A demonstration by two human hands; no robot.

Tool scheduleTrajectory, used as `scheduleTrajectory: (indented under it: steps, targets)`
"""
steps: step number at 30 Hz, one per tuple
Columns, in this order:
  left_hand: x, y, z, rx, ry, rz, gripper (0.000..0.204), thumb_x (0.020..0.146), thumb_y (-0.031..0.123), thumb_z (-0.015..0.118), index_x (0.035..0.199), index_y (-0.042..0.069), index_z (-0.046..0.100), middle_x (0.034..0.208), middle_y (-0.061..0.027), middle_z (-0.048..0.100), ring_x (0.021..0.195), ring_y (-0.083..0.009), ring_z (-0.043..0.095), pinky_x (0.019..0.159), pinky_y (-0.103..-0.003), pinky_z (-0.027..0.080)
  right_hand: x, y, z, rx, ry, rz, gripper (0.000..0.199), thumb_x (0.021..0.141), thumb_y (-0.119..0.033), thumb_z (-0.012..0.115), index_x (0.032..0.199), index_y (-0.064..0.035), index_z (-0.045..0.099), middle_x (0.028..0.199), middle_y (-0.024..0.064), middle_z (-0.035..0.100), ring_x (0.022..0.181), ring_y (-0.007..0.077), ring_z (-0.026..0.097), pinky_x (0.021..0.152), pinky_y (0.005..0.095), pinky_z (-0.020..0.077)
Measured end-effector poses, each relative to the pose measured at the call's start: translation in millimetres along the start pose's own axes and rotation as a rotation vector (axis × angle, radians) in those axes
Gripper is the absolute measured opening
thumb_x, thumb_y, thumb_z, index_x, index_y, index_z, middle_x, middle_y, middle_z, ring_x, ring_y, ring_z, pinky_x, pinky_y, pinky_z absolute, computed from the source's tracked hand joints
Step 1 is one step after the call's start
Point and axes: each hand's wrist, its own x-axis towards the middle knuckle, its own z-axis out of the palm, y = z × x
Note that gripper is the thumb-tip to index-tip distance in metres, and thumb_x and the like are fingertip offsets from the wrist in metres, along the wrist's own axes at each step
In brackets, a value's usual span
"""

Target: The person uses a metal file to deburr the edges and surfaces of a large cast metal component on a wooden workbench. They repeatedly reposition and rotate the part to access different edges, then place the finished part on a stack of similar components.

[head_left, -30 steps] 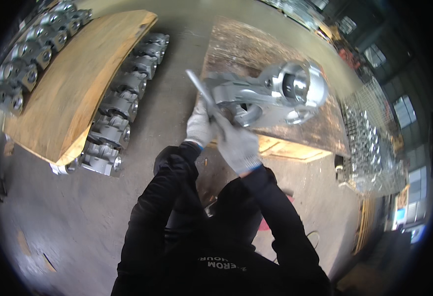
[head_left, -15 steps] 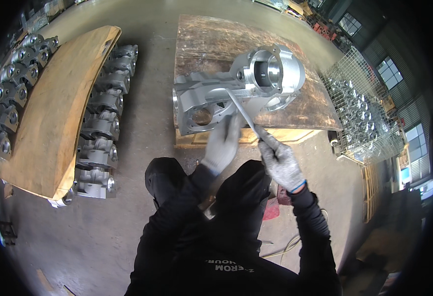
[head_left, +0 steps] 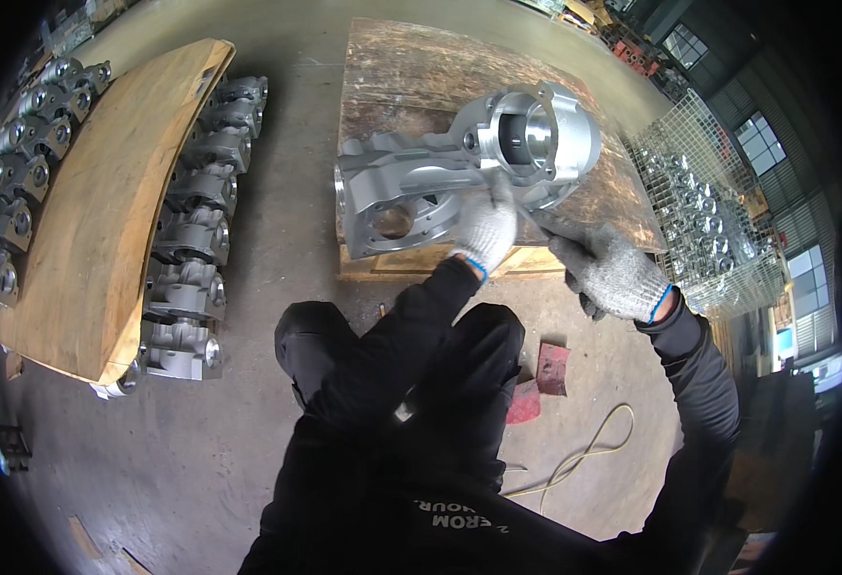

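Note:
A large grey cast-metal housing (head_left: 421, 177) lies on a worn wooden board, its round bored end toward the right. My right hand (head_left: 617, 273), in a grey knit glove, is closed around the handle end of a slim metal file (head_left: 538, 224). The file slants up and left against the near edge of the casting, below the bored end. My left hand (head_left: 488, 228), in a pale glove, is at the file's far end with its fingers closed against the casting. That end of the file is hidden behind the glove, and the fingertips are slightly blurred.
The wooden board (head_left: 406, 72) tops a wooden crate. At left, rows of similar castings (head_left: 186, 292) flank a curved plywood sheet (head_left: 90, 220). To the right stands a wire cage (head_left: 699, 206) of metal parts. Red pieces (head_left: 552, 369) and a looped hose (head_left: 574, 462) lie on the floor.
My right hand has moved right and pulled the file back, lowering its angle. My left hand has shifted right and up to the file and the casting's edge. The housing stays in place.

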Motion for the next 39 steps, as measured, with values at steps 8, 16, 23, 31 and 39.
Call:
scheduleTrajectory:
  steps: [8,16,23,31,39]
  targets:
    - [6.4,-4.8,-0.3,-0.008,0.098,0.031,0.067,0.113,0.046,0.035,0.084,-0.004,0.069,0.078,-0.0284,0.070,0.082,-0.0490,0.070,0.068,-0.055,0.051,-2.1,-21.5,-9.8,-0.127,-0.001,-0.011,0.045,0.111,-0.024,0.049,0.152,-0.0076,0.057,0.067,0.0057,0.060,0.049,0.0156,0.066,0.051,0.0346,0.0580]
    - [4.2,5.3,-0.5,-0.017,0.059,0.041,0.076,0.113,0.050,0.031,0.082,-0.006,0.071,0.071,-0.0246,0.069,0.074,-0.0489,0.068,0.070,-0.055,0.052,-3.9,-25.4,-5.1,-0.070,0.056,-0.001,0.044,0.111,-0.023,0.050,0.152,-0.0072,0.057,0.067,0.0072,0.060,0.048,0.0165,0.065,0.049,0.0336,0.0567]
    - [2.2,-1.6,-2.6,-0.160,0.034,-0.033,0.066,0.113,0.049,0.038,0.096,-0.006,0.070,0.081,-0.0258,0.070,0.082,-0.0450,0.069,0.074,-0.053,0.051,3.5,-11.9,-6.3,-0.112,-0.083,-0.075,0.046,0.111,-0.027,0.050,0.151,-0.0066,0.057,0.067,0.0078,0.062,0.048,0.0154,0.064,0.049,0.0329,0.0570]
    - [12.3,-4.0,2.3,-0.137,0.191,-0.080,0.057,0.110,0.042,0.042,0.096,-0.007,0.068,0.085,-0.0330,0.069,0.089,-0.0526,0.068,0.072,-0.059,0.048,-33.3,-21.7,6.1,-0.482,0.437,-0.731,0.044,0.090,0.002,0.064,0.134,-0.0020,0.067,0.127,0.0243,0.067,0.106,0.0430,0.071,0.092,0.0451,0.0581]
    - [-25.9,-4.9,-45.9,-0.427,0.057,-0.083,0.068,0.114,0.054,0.036,0.084,0.000,0.066,0.067,-0.0102,0.062,0.058,-0.0221,0.060,0.060,-0.040,0.049,50.8,-41.4,4.6,-0.632,0.640,-0.868,0.012,0.089,-0.008,0.066,0.097,-0.0079,0.075,0.095,0.0144,0.074,0.078,0.0371,0.073,0.071,0.0464,0.0586]
